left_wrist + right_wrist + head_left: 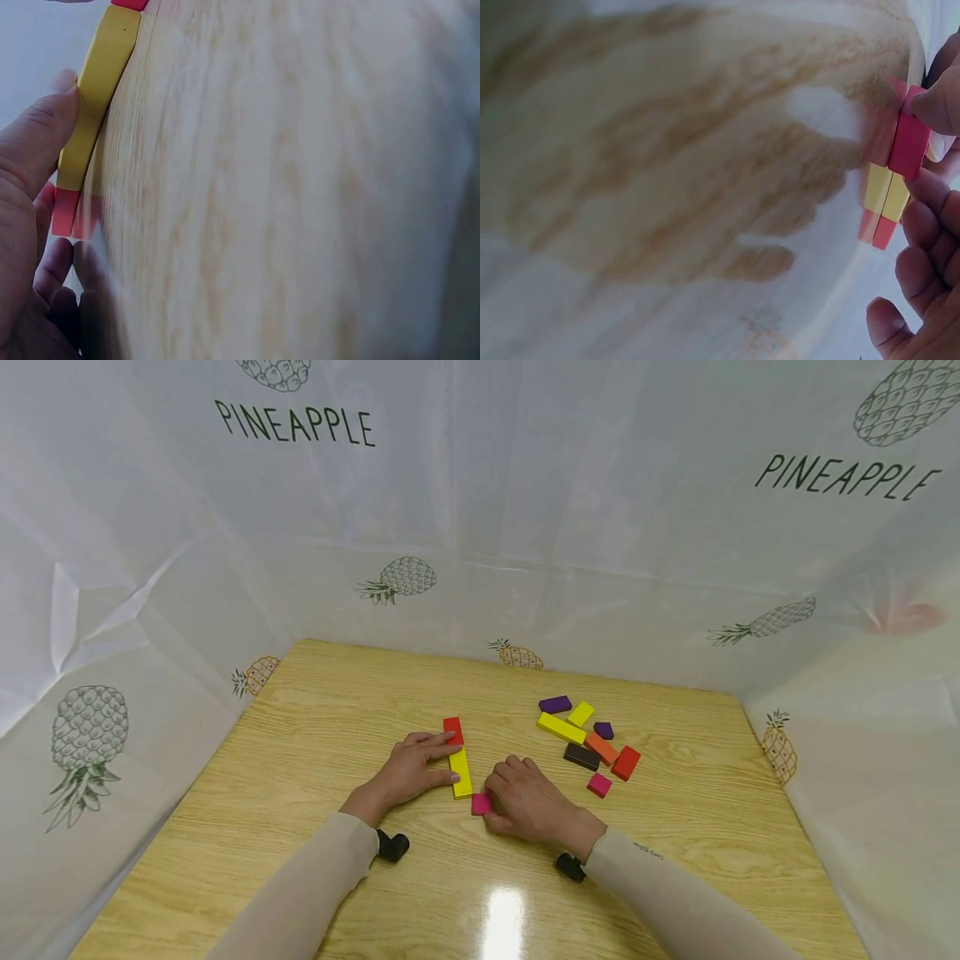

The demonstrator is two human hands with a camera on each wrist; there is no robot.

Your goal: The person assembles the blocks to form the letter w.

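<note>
A red block [453,730] and a longer yellow block [460,772] lie end to end in a row on the table. Beside them is my left hand [407,772], fingertips over the red block and its joint with the yellow one. Its thumb [45,135] rests against the side of the yellow block. At the near end of the row, my right hand [528,802] pinches a pink block [480,804] between thumb and fingers. The right wrist view shows that pink block [910,139] right at the yellow block's end, its far side covered by fingers.
Right of the hands lies a loose group: purple [555,704], yellow [561,727], black [582,757], orange [601,747], red [626,762] and pink [599,785] blocks among them. Pineapple-print sheeting [480,510] walls the wooden table [337,693] at the back and sides.
</note>
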